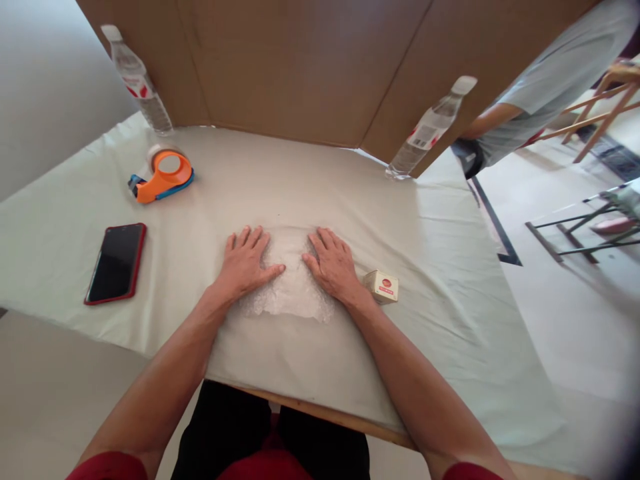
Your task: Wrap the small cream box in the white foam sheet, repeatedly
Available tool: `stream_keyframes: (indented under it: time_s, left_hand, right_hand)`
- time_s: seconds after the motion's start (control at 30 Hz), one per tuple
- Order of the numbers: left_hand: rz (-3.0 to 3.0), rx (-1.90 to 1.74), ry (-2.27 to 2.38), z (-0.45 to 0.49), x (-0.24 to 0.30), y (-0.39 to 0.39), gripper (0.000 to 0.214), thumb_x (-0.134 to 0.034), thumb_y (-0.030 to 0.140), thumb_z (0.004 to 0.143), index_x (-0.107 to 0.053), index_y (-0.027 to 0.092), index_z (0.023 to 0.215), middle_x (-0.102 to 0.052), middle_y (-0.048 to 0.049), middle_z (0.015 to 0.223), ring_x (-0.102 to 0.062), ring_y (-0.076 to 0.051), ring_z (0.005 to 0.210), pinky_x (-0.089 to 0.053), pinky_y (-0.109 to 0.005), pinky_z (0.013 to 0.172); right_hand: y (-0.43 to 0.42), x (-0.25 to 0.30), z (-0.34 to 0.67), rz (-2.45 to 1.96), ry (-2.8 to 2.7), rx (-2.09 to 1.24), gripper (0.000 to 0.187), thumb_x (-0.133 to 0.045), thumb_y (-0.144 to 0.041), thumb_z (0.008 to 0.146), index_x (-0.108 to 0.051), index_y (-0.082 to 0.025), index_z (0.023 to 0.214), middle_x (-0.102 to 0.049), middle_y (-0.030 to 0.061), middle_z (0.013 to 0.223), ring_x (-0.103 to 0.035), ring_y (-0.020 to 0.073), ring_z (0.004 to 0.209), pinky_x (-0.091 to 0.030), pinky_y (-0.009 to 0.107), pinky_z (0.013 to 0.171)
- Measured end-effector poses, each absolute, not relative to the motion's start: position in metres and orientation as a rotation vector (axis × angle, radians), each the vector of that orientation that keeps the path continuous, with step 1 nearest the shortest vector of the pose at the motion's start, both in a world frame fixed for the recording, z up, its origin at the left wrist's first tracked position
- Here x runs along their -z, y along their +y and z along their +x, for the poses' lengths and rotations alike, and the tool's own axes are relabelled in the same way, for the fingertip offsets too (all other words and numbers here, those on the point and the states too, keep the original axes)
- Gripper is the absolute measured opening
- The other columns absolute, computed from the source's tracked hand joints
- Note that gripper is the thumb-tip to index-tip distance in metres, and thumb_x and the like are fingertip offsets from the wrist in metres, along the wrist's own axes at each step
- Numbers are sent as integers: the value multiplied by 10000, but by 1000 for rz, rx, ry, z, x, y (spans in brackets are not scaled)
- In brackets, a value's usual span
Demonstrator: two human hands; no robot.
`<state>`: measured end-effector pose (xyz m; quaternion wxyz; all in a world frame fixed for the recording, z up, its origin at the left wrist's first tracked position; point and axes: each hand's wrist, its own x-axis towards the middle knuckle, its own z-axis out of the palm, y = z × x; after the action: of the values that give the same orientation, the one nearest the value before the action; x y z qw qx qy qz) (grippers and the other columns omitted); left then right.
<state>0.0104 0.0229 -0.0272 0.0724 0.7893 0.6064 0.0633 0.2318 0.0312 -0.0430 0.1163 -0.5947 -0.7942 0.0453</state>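
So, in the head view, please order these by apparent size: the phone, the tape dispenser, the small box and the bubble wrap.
Largest: bubble wrap.
Next: phone and tape dispenser, about alike, so not ranked.
Smallest: small box.

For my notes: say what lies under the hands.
Left hand and right hand press flat on a bubble wrap sheet over the white cloth; what the palms cover is hidden.

bright even daylight | soft shadows | edges warped | right corner blurred
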Motion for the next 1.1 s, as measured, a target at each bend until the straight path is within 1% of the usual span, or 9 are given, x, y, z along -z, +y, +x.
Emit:
stream_keyframes:
  time_s: [0.13, 0.23, 0.3, 0.4, 0.5, 0.63, 0.73, 0.93, 1.1]
  left_hand:
    - [2298, -131, 1916, 10, 28, 24, 832, -536, 652, 884, -424, 142, 1533, -329, -144, 1654, -252, -397, 1538, -198, -630, 1228]
    - [2313, -240, 1899, 10, 27, 24, 767, -548, 609, 893, -472, 136, 1492, -382, -172, 1623, -280, -404, 1525, -207, -648, 1217]
    - [2357, -429, 1826, 11, 25, 23, 663, -563, 538, 908, -530, 137, 1435, -474, -182, 1562, -346, -381, 1499, -257, -602, 1216]
    - [2443, -701, 1590, 15, 22, 17, 452, -529, 414, 953, -613, 171, 1325, -624, -145, 1417, -486, -304, 1413, -361, -487, 1188]
    - [2521, -655, 1469, 19, 22, 12, 355, -532, 362, 952, -658, 204, 1245, -659, -121, 1360, -506, -303, 1388, -383, -487, 1165]
    - [2482, -399, 1612, 19, 24, 10, 509, -645, 442, 869, -618, 184, 1307, -574, -165, 1454, -455, -383, 1408, -381, -551, 1138]
    - [2469, -364, 1653, 16, 23, 12, 524, -660, 464, 852, -626, 183, 1293, -565, -173, 1458, -438, -395, 1418, -353, -564, 1147]
    - [2570, -315, 1337, 20, 21, 10, 594, -666, 500, 861, -602, 180, 1357, -506, -163, 1532, -397, -353, 1467, -309, -504, 1196]
    - [2571, -264, 1305, 20, 24, 11, 698, -679, 596, 822, -592, 181, 1376, -476, -172, 1554, -389, -372, 1468, -300, -520, 1196]
  right_hand:
    - [33, 42, 230, -1782, -2330, -119, 539, -425, -415, 1021, -498, -147, 1482, -440, 153, 1598, -347, 319, 1501, -293, 479, 1194]
    - [33, 42, 230, -1763, -2325, -109, 534, -420, -418, 1020, -510, -143, 1468, -454, 164, 1586, -360, 326, 1494, -311, 495, 1182]
    - [33, 43, 231, -1733, -2314, -94, 527, -418, -424, 1019, -521, -144, 1454, -467, 171, 1575, -378, 336, 1484, -331, 511, 1168]
    - [32, 44, 232, -1707, -2312, -77, 524, -430, -428, 1014, -528, -140, 1442, -477, 178, 1566, -393, 348, 1472, -343, 520, 1160]
    - [32, 44, 233, -1708, -2314, -78, 514, -436, -423, 1013, -528, -149, 1438, -481, 171, 1563, -396, 348, 1466, -345, 521, 1157]
    - [32, 45, 233, -1701, -2299, -74, 502, -442, -435, 1010, -536, -167, 1424, -496, 161, 1552, -400, 343, 1459, -350, 515, 1150]
    - [33, 45, 235, -1696, -2292, -91, 504, -434, -428, 1013, -538, -155, 1423, -503, 170, 1541, -401, 343, 1456, -349, 516, 1154]
    - [31, 43, 233, -1682, -2208, -134, 466, -421, -336, 1007, -545, -128, 1406, -466, 205, 1557, -407, 352, 1454, -366, 547, 1145]
    - [16, 4, 239, -1488, -2232, -111, 393, -457, -347, 992, -609, -193, 1320, -497, 176, 1540, -436, 341, 1439, -361, 564, 1142]
